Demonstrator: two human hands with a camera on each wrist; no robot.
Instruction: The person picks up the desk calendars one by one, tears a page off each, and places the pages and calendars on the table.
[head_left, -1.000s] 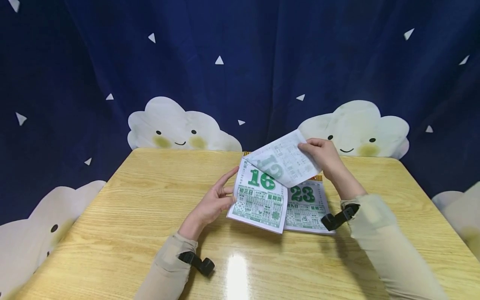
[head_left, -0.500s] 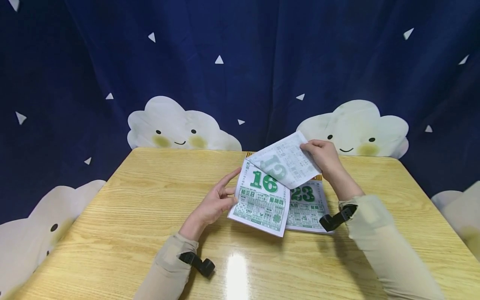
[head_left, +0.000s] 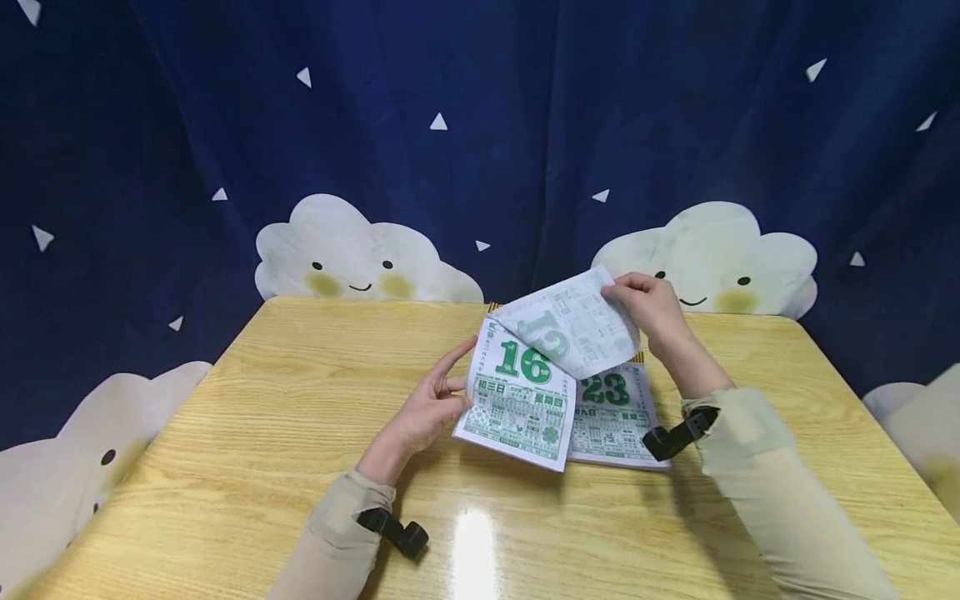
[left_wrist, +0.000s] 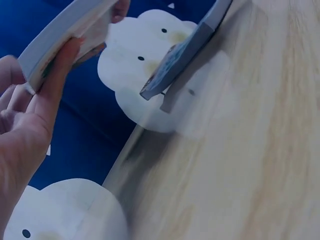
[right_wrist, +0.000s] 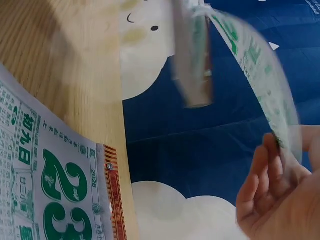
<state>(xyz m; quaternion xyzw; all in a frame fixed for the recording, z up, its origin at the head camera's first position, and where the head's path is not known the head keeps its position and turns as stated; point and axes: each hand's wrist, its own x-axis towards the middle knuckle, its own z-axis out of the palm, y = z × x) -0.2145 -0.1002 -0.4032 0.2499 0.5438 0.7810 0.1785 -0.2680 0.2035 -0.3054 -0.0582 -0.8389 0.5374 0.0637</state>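
Note:
My left hand (head_left: 423,408) grips a tear-off calendar pad (head_left: 517,425) by its left edge, thumb on the front and fingers behind. A large green 16 heads its top page. Raised above the table, the pad tilts in the left wrist view, where its edge (left_wrist: 75,35) lies between thumb and fingers. With thumb and fingertips my right hand (head_left: 656,312) pinches a thin leaf (head_left: 581,321) folded back over the pad's upper part. Its back faces up, with a mirrored number showing through. In the right wrist view the leaf (right_wrist: 265,75) curves from the pad to my fingers.
A second calendar pad (head_left: 611,425), showing a green 23, lies on the wooden table (head_left: 300,400) behind and right of the held one. It has an orange striped header strip (right_wrist: 115,195). A dark blue curtain (head_left: 450,167) with white clouds hangs behind the table.
The held pad shifts slightly, down and right, then back left. The leaf's upper corner sinks a little and its right end bends more. Both hands keep their hold.

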